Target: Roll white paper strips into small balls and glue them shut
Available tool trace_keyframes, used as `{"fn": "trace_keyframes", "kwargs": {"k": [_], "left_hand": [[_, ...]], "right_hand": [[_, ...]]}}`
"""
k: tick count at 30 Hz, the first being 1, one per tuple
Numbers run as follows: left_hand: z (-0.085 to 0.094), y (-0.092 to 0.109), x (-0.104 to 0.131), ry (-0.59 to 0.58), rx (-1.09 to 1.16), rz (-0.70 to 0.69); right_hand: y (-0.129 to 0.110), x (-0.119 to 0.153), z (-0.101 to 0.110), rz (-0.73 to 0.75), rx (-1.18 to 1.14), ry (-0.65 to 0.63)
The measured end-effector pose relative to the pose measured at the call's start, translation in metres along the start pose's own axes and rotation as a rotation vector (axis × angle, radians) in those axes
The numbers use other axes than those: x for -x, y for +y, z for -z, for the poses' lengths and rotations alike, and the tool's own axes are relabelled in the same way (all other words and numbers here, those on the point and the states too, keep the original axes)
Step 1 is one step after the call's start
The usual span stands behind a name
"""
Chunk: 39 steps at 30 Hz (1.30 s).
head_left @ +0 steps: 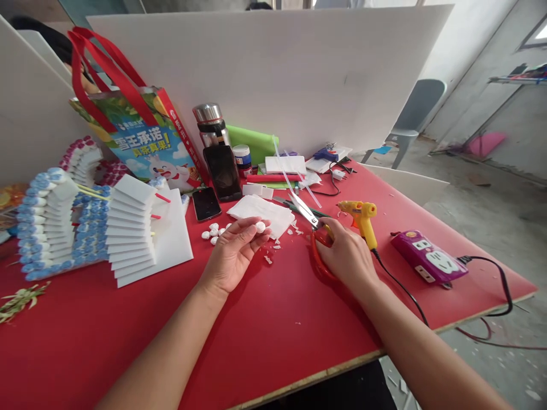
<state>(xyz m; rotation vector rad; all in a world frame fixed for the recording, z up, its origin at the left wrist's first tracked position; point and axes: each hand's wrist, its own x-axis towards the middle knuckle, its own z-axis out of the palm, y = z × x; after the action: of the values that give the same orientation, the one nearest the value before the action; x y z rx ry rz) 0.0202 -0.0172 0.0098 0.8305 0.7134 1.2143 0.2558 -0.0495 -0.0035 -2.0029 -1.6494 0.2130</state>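
Between the fingertips of my left hand (235,250) is a small round white piece (260,227), rolled or balled up. My right hand (348,256) grips scissors with red handles (318,256); their blades (304,209) point up and to the left, slightly apart. Several similar white balls (213,232) lie on the table just left of my left hand. Beyond my hands lies a folded white sheet (265,213), with small white scraps (268,259) scattered beside it. A yellow glue gun (359,217) stands to the right of my right hand.
At the right edge of the red table (256,341) lies a purple power strip (429,259) with cords. White stepped pieces with blue blossoms (89,228) stand at left. Behind are a shopping bag (145,142), a thermos (209,122), a propped phone (222,171) and a white board (273,74).
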Motion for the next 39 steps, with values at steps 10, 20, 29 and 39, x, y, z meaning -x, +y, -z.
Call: {"fn": "trace_keyframes", "kwargs": {"k": [10, 20, 29, 39], "left_hand": [[-0.001, 0.005, 0.002, 0.029, -0.098, -0.069], [0.002, 0.002, -0.002, 0.115, 0.084, 0.141], [0.003, 0.003, -0.004, 0.216, 0.177, 0.252], [0.002, 0.002, -0.003, 0.166, 0.174, 0.228]], "right_hand": [[0.000, -0.002, -0.002, -0.028, 0.048, -0.076], [0.001, -0.005, -0.003, -0.045, 0.063, -0.092], [0.003, -0.003, -0.003, -0.043, 0.037, -0.095], [-0.002, 0.006, 0.002, 0.120, -0.347, -0.005]]}}
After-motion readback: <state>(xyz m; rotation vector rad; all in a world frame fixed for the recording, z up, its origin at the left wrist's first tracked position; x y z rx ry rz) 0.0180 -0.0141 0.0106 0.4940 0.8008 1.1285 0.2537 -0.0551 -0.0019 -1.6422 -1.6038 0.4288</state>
